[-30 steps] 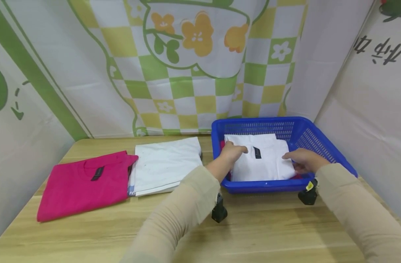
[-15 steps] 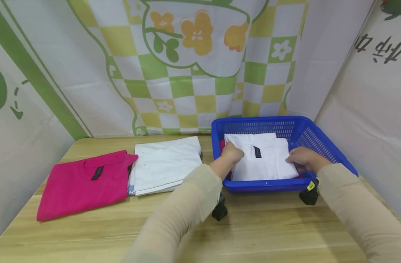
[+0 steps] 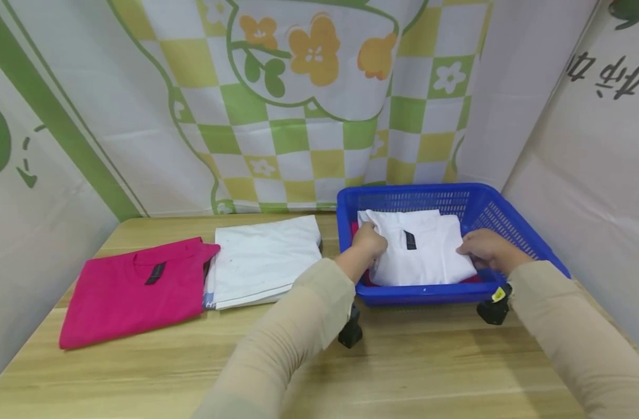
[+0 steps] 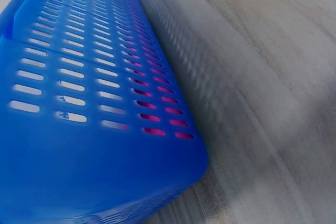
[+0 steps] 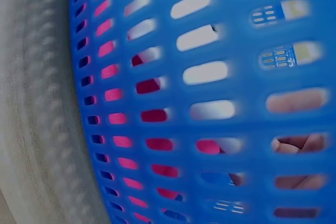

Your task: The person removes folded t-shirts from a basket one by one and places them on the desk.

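Observation:
A folded white T-shirt (image 3: 421, 262) with a black neck label lies in the blue plastic basket (image 3: 424, 295). At its left edge my left hand (image 3: 369, 243) pinches the fabric, which is slightly bunched there. My right hand (image 3: 488, 250) grips the shirt's right edge, inside the basket. Red-pink cloth (image 3: 474, 279) peeks out beneath the white shirt. Through the basket's slots in the right wrist view, parts of the right hand's fingers (image 5: 296, 101) show. The left wrist view takes in the basket's outer wall (image 4: 79, 166), with the left hand almost wholly out of sight.
Left of the basket, a folded white garment (image 3: 267, 262) lies on the wooden table (image 3: 403, 372). A folded pink T-shirt (image 3: 141, 291) with a black label lies further left, against it. Behind stands a patterned cloth wall (image 3: 309, 139); another wall (image 3: 586, 192) borders the right.
The left thumb, stretched out over the shirt a second ago, is now curled in on the fabric. The shirt's left and right edges have been drawn up slightly and creased.

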Demonstrator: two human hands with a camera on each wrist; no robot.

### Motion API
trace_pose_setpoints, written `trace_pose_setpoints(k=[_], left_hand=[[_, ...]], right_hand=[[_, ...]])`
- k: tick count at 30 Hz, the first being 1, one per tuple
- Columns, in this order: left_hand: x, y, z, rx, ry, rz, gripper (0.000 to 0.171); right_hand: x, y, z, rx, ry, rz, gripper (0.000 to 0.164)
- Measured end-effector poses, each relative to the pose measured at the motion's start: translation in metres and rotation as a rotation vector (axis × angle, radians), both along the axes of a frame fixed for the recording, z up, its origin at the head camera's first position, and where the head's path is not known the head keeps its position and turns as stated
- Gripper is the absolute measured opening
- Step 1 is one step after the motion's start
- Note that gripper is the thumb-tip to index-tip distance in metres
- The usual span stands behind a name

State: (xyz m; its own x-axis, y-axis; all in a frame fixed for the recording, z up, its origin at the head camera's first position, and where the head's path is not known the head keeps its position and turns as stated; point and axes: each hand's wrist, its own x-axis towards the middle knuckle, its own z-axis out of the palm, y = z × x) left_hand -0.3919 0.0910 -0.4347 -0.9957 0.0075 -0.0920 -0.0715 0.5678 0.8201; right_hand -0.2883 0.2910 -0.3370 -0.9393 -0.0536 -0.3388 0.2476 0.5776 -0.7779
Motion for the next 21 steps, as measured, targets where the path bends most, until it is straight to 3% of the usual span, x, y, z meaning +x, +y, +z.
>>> trace_pose_setpoints(k=[3,8,10,11,12,14,17,21], left_hand=[[-0.028,0.007,-0.027,-0.014,-0.076,0.015,0.052],[-0.105,0.026,-0.109,-0.008,-0.110,0.032,0.061],[-0.127,0.032,-0.133,0.021,-0.122,0.044,0.064],[-0.132,0.033,-0.138,0.026,-0.133,0.045,0.065],[-0.135,0.034,-0.140,0.029,-0.141,0.045,0.065],[-0.128,0.033,-0.132,0.038,-0.145,0.042,0.063],[-0.094,0.024,-0.095,0.041,-0.138,0.034,0.057],[-0.050,0.013,-0.046,-0.011,-0.069,0.006,0.048]], right_hand=[[0.000,0.000,0.000,0.005,-0.003,0.001,0.018],[-0.001,0.001,0.000,0.002,-0.005,0.001,0.015],[-0.001,0.001,-0.001,0.000,-0.005,0.002,0.014],[-0.001,0.001,-0.001,0.002,-0.007,0.001,0.013],[0.000,0.001,0.000,0.004,-0.009,0.001,0.014],[0.000,0.001,0.000,0.001,-0.013,0.000,0.016],[0.000,0.001,0.000,0.001,-0.021,0.001,0.019],[0.000,0.002,0.000,0.003,-0.023,0.003,0.021]])
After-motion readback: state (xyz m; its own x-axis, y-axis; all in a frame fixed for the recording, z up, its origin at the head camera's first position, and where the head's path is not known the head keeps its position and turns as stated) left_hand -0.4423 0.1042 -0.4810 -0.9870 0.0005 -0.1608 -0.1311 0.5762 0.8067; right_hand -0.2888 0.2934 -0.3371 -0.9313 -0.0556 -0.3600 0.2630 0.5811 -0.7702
